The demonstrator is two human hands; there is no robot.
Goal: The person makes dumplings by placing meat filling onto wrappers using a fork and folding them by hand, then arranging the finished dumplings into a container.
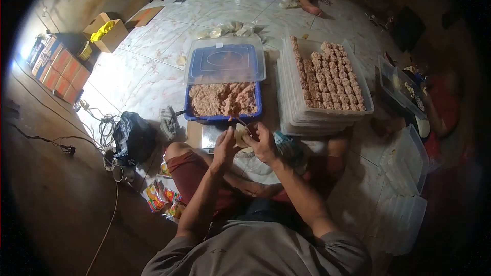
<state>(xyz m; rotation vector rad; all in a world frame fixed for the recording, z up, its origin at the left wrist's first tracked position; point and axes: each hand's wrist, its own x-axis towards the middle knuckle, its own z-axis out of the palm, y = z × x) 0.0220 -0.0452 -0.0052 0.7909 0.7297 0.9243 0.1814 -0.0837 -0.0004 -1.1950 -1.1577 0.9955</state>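
My left hand [225, 145] is closed on the edge of a round, pale dough wrapper [241, 135] above my lap. Against the wrapper's other side is my right hand [263, 144], its fingers curled round a thin metal utensil [243, 122], perhaps a spoon; its tip is hard to make out. Just beyond both hands lies a blue tub [260, 107] of minced filling [220, 98]. A lid [189, 69] covers the tub's far half. On the right, a clear tray [369, 103] holding rows of filled dumplings [335, 74] tops a stack of trays.
A black plastic bag [134, 135] and cables lie on the left, near snack packets [156, 194]. Wrapper bags [235, 29] sit behind the tub. Empty clear trays [406, 161] stand at right. Another person's hand [434, 115] shows at far right, and a person's foot [310, 7] at the back.
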